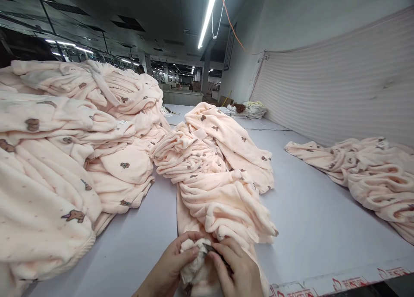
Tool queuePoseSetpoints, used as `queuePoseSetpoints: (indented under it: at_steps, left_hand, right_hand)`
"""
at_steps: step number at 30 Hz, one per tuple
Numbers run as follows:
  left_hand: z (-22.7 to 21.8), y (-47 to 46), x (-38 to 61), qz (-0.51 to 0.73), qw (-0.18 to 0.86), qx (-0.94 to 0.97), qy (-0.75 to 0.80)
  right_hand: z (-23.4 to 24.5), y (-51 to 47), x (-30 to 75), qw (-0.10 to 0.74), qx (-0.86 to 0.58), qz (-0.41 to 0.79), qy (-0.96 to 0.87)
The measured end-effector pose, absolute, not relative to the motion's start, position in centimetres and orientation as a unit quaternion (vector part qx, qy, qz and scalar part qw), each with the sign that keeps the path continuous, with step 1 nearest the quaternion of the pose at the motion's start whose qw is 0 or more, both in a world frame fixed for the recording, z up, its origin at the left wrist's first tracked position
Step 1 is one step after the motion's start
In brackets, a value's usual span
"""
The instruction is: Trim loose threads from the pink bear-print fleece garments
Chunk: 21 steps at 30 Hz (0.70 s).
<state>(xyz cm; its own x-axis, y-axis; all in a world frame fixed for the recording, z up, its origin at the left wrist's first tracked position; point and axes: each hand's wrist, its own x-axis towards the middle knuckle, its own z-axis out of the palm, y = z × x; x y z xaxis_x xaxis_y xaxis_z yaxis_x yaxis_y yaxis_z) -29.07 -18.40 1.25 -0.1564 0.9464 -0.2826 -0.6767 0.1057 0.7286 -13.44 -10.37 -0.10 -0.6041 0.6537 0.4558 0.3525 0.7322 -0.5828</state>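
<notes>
A pale pink fleece garment with small brown bear prints lies bunched along the table, its near end reaching toward me. My left hand pinches a whitish, inside-out edge of it between thumb and fingers. Close against that edge, my right hand grips a small dark pair of thread snips, the pointed tip touching or nearly touching the cloth. Most of the snips is hidden inside my fingers, so I cannot tell whether the blades are apart.
On the left rises a tall heap of the same printed fleece garments. More fleece lies at the right. Stacked folded cloth sits at the far end of the pale table. A striped sheet covers the right wall.
</notes>
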Motion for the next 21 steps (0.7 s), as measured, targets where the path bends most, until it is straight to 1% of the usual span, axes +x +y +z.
queuePoseSetpoints:
  at_steps: [4,6,7,8,9,11,12,13,14,17,19,21]
  left_hand:
    - [1.6,-18.5,-29.5,0.641,0.625,0.187,0.405]
    - [1.8,-18.6,-29.5,0.622,0.628,0.216,0.416]
    - [1.8,-18.7,-29.5,0.605,0.612,0.247,0.446]
    - [1.6,-18.8,-29.5,0.588,0.57,0.293,0.494]
    - [1.3,-18.9,-29.4,0.572,0.497,0.349,0.551]
    - [0.4,-19.2,-29.4,0.545,0.299,0.451,0.64]
    - [-0.1,-19.4,-29.4,0.54,0.215,0.483,0.654]
    - [-0.6,-19.5,-29.5,0.545,0.163,0.499,0.653]
    - [-1.1,-19.7,-29.6,0.555,0.145,0.501,0.648]
    - [-2.0,-20.2,-29.9,0.593,0.171,0.455,0.642]
    - [-2.3,-20.4,-29.9,0.616,0.196,0.415,0.64]
    - [-2.6,-20.3,-29.8,0.636,0.232,0.381,0.63]
  right_hand:
    - [-0.9,-10.2,-13.0,0.352,-0.336,0.213,-0.848]
    - [-1.2,-10.2,-12.8,0.34,-0.344,0.22,-0.847]
    - [-1.3,-10.1,-12.8,0.328,-0.34,0.233,-0.85]
    - [-1.3,-10.1,-12.8,0.317,-0.332,0.248,-0.853]
    - [-1.2,-10.1,-12.8,0.306,-0.321,0.264,-0.857]
    - [-1.0,-10.4,-12.9,0.294,-0.296,0.278,-0.865]
    - [-0.9,-10.5,-12.9,0.29,-0.287,0.277,-0.87]
    - [-0.8,-10.8,-12.9,0.282,-0.282,0.278,-0.874]
    - [-0.7,-11.0,-12.9,0.271,-0.283,0.284,-0.875]
    - [-0.4,-11.4,-12.7,0.246,-0.307,0.339,-0.854]
    - [-0.1,-11.5,-12.8,0.255,-0.313,0.364,-0.839]
    - [0.1,-11.5,-13.2,0.274,-0.309,0.352,-0.84]
